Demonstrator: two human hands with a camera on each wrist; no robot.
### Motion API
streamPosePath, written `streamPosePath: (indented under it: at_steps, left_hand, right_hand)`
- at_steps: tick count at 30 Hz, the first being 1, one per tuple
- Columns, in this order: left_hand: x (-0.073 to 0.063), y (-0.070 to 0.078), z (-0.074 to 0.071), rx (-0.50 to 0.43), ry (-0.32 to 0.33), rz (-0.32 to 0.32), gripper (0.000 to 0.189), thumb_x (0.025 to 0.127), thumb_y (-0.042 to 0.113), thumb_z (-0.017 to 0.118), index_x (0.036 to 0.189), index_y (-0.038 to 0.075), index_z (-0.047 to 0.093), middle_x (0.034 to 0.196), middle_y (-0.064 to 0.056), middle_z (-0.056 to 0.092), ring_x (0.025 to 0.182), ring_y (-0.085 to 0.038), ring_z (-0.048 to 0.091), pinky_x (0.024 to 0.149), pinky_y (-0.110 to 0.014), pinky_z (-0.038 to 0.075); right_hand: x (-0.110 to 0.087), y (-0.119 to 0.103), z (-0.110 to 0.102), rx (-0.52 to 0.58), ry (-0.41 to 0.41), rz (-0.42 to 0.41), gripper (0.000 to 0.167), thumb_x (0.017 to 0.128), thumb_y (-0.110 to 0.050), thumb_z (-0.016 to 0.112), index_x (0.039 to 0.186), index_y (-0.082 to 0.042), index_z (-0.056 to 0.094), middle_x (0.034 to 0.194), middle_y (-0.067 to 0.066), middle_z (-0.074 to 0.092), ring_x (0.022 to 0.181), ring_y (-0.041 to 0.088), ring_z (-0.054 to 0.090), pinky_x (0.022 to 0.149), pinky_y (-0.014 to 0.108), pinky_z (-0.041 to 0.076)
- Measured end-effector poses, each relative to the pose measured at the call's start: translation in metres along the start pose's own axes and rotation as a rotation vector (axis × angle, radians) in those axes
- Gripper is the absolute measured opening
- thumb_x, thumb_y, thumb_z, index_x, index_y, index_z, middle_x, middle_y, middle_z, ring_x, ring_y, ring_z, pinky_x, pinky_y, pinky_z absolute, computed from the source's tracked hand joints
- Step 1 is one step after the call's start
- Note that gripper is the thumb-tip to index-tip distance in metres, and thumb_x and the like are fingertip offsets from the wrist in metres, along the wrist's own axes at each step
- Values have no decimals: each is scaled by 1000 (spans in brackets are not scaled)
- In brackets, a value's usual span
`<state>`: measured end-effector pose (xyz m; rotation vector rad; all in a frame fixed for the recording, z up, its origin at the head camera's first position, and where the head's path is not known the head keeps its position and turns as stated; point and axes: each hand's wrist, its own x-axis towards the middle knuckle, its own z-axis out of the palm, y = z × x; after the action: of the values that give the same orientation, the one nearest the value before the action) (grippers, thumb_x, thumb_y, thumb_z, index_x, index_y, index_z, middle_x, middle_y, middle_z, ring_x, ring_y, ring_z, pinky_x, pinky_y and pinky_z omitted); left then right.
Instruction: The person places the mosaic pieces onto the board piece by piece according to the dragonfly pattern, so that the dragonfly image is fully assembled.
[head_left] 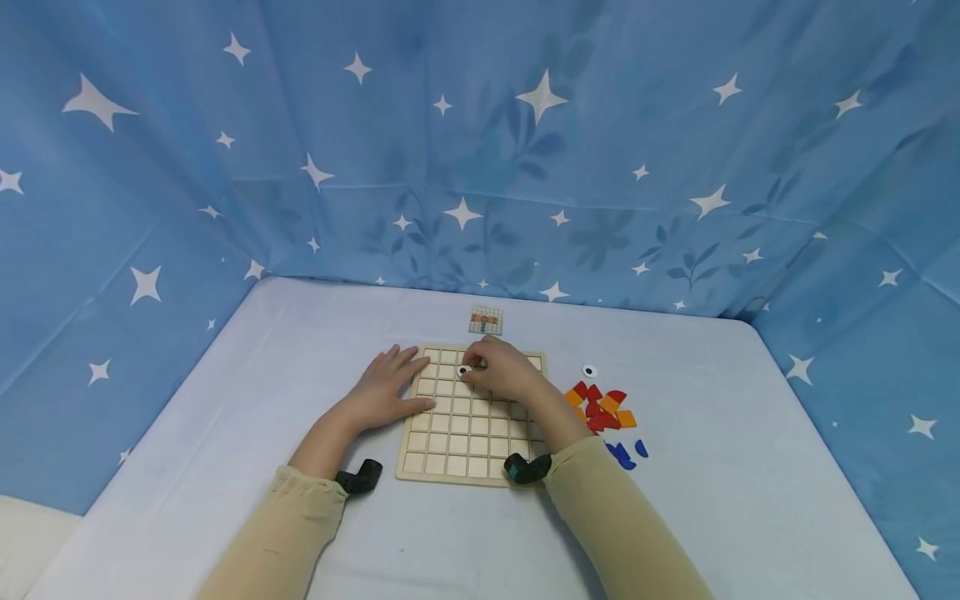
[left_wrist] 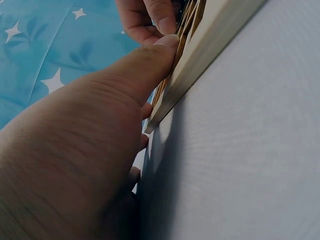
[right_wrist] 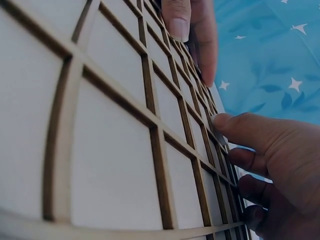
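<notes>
A square wooden grid board (head_left: pixel 459 444) lies on the table with open cells. My left hand (head_left: pixel 382 392) rests at its upper left edge, fingers spread, thumb over the side rim; the left wrist view shows that thumb (left_wrist: pixel 145 62) on the frame. Over the upper cells, my right hand (head_left: pixel 506 371) pinches a white eye disc (head_left: pixel 463 371) with a black centre between thumb and curled fingers. In the right wrist view the right hand (right_wrist: pixel 292 155) is low against the grid (right_wrist: pixel 112 160), and its fingers mostly hide the disc.
A second eye disc (head_left: pixel 590 371) lies right of the board. Below it is a loose pile of red pieces (head_left: pixel 594 408) and orange pieces (head_left: pixel 626 418), with blue pieces (head_left: pixel 621 455) nearer me. A small patterned card (head_left: pixel 486 320) lies beyond the board. A starred blue curtain (head_left: pixel 480 167) surrounds the table.
</notes>
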<state>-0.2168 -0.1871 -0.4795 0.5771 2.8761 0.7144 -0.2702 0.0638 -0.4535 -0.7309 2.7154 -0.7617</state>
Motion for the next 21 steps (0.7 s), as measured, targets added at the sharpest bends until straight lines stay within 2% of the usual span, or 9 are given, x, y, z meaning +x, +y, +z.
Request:
streamPosePath:
  at_steps: [13,21]
  left_hand:
    - [0,2,-1,-2,0,-1,80,90,55,64,154,15,37,164,-14,23,153,-42,8,124,-58,6]
    - [0,1,0,-2,2,-3,80,90,56,64,154,16,37,164,-13,24,153,-41,8,124,-58,6]
  right_hand:
    - [1,1,3,-19,28,21,21,90,-35,73,106,-23,66,104,-4,57,92,13,59,82,35,53]
    - [-5,-1,-3,4,6,4,27,92,-35,71,114,-21,66,108,-2,61,97,15,61,85,36,53]
